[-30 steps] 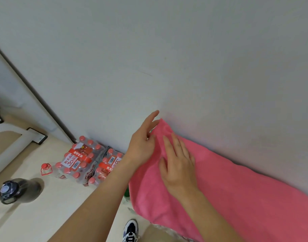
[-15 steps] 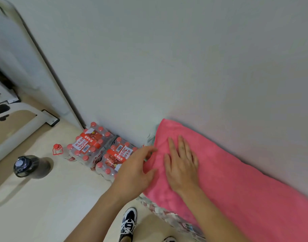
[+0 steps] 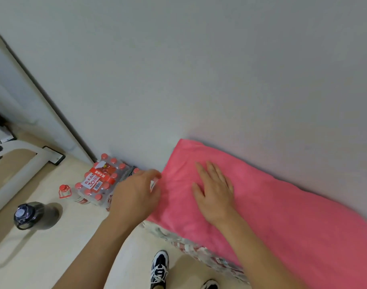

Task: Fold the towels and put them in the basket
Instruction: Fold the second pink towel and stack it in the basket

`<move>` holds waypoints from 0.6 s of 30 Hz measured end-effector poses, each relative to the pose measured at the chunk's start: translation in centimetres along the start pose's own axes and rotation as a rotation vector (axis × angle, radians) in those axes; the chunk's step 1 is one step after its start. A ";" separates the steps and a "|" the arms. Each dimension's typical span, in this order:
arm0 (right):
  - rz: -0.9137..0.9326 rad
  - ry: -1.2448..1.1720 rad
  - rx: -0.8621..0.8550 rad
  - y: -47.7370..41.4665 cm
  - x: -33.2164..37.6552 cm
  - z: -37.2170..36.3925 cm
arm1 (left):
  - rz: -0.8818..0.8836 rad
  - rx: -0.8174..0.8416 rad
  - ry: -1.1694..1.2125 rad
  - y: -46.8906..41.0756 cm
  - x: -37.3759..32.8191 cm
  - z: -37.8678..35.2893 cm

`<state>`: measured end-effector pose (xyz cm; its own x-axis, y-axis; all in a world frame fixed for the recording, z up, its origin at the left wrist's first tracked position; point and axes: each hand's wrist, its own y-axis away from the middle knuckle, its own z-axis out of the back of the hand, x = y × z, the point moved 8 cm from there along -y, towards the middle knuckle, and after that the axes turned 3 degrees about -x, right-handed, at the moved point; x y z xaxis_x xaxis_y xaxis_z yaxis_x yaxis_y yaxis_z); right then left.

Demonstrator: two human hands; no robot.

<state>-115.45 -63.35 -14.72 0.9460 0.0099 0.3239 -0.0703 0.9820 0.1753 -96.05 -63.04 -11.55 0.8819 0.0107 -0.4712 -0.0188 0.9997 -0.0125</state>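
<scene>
Change since half a second ago: left hand (image 3: 136, 195) sits a little further along the towel's left edge, fingers curled tighter; right hand (image 3: 214, 192) stays flat in the same spot on the cloth.
Shoes: black-and-white sneaker (image 3: 159, 268) at the bottom edge on the pale floor (image 3: 53, 257); the toe of a second shoe (image 3: 209, 284) just beside it to the right.
Left hand: reaches in from below, fingers bent, fingertips at the left hem of the pink towel (image 3: 282, 215); blurred, so I cannot tell whether it pinches the hem or only touches it.
Right hand: open and flat, palm down, fingers spread a little, pressing on the towel near its left end.
Pink towel: lies spread out along the wall (image 3: 199, 69), far edge touching it, left end near the hands, the rest running off toward the lower right.
Under the towel: a strip of patterned, flowered cloth (image 3: 199, 249) shows along the near edge; what it covers cannot be told.
Dark bottle: a dark drinking bottle (image 3: 28, 215) stands on the floor at left, well apart from the towel.
Water packs: shrink-wrapped pack of red-capped bottles (image 3: 99, 180) on the floor against the wall, partly behind the left hand; one loose red-capped bottle (image 3: 66, 190) just beside it.
Far left: white frame (image 3: 18, 163) resting on the floor.
</scene>
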 end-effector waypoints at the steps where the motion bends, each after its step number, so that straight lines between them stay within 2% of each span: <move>1: -0.040 -0.006 -0.023 0.7 -1.0 0.6 | 0.010 -0.050 0.059 -1.2 -0.6 0.2; 4: -0.202 -0.032 -0.052 3.0 -5.1 2.0 | 0.051 -0.055 0.207 -6.3 -2.1 -1.4; 6: -0.282 -0.040 -0.072 4.3 -7.9 3.0 | 0.103 0.030 0.204 -10.0 -2.5 -3.7; 8: -0.339 -0.023 -0.111 5.7 -10.8 4.1 | 0.223 0.091 0.340 -12.2 -2.6 -5.6; 10: -0.427 -0.012 -0.108 7.4 -13.8 4.4 | 0.298 0.044 0.523 -12.6 -3.3 -6.7; 13: -0.490 -0.062 -0.108 9.2 -16.1 4.2 | 0.338 -0.066 0.659 -12.2 -4.9 -7.0; 16: -0.503 -0.111 -0.134 10.4 -17.2 4.1 | 0.390 -0.204 0.726 -12.2 -5.0 -5.9; 18: -0.530 -0.080 -0.144 11.6 -18.0 4.6 | 0.440 -0.198 0.729 -12.1 -4.7 -5.7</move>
<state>-134.73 -52.97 -14.27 0.8129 -0.5013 0.2964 0.4581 0.8647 0.2061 -102.63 -75.35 -14.26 0.2554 0.3113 -0.9153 -0.4278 0.8854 0.1818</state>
